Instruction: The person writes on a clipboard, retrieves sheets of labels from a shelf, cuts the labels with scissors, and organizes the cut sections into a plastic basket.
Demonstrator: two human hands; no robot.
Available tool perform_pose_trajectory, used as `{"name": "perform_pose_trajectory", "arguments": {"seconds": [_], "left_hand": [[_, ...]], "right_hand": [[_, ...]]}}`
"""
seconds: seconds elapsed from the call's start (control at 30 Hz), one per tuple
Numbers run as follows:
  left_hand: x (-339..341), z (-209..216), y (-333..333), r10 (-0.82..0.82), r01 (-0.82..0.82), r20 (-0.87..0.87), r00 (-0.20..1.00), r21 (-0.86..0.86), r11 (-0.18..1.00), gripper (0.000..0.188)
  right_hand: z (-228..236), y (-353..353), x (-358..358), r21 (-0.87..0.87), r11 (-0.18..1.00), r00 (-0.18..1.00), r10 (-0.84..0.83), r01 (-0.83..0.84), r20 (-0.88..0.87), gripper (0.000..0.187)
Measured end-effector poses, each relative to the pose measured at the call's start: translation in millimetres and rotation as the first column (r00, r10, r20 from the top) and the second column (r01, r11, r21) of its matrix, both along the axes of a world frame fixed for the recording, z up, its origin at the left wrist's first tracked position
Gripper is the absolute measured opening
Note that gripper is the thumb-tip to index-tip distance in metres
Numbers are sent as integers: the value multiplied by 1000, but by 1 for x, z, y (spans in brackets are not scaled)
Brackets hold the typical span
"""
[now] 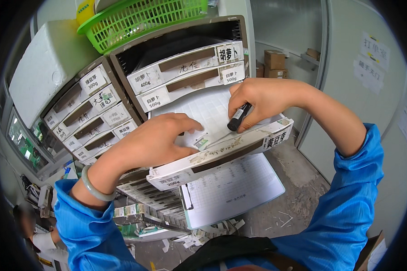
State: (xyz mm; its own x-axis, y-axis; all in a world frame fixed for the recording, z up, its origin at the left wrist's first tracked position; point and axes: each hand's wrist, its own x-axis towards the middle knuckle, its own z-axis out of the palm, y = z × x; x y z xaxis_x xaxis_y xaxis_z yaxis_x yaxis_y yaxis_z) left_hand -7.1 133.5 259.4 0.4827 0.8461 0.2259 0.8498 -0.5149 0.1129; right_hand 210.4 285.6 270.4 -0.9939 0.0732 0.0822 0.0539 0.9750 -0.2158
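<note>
- Left hand (156, 140): reaches over the front edge of the pulled-out white plastic drawer (233, 145), thumb and fingers apart.
- Small white paper label with a green patch (202, 143): inside that drawer near its front wall, just beside the left thumb and index finger; can't tell if either touches it.
- Right hand (262, 97): over the right part of the same drawer, thumb and fingers clamped on a short black cylindrical marker-like tool (238, 117), tilted, lower end toward the drawer's front wall.
- Pale white sheets (208, 108): cover the drawer bottom behind both hands.
- Drawer front: worn, stained top edge, dark slot handle, white labels with black writing.
- Brown-framed drawer cabinet (244, 31): holds the drawer; two more white drawers sit above it.
- Second cabinet of white labelled drawers (83, 115): just beside, to the left.
- Bright green slotted plastic basket (147, 20): on top of the brown-framed cabinet.
- White foam box (45, 67): above the second cabinet.
- White sheet printed with a table (239, 189): on a clipboard (188, 198), below the drawer front.
- Brown cardboard boxes (275, 63): in the background, right of the cabinet.
- Pale bangle (95, 187): on the left wrist.
- Blue sleeves (348, 194): pushed up both forearms.
</note>
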Motion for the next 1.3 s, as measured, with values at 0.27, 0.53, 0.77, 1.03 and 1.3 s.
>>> {"name": "perform_pose_trajectory", "arguments": {"seconds": [0.27, 0.53, 0.77, 1.03, 1.3], "left_hand": [[2, 21, -25, 180, -175, 260, 949, -44, 984, 20], [-20, 17, -42, 128, -335, 728, 674, 147, 931, 18], [-41, -10, -41, 72, -443, 868, 491, 178, 878, 25], [-46, -30, -45, -102, -502, 943, 316, 257, 826, 22], [-23, -93, -121, -339, 118, 183, 923, 703, 702, 19]], "right_hand": [[2, -10, 8, 394, 919, 943, 125, 6, -307, 10], [3, -12, 20, 472, 881, 899, 181, 33, -400, 9], [27, -29, 40, 545, 837, 835, 271, 40, -478, 13], [51, -52, 93, 593, 676, 566, 306, 438, -766, 14], [31, -74, 207, 167, 708, 81, 153, 686, -985, 21]]}}
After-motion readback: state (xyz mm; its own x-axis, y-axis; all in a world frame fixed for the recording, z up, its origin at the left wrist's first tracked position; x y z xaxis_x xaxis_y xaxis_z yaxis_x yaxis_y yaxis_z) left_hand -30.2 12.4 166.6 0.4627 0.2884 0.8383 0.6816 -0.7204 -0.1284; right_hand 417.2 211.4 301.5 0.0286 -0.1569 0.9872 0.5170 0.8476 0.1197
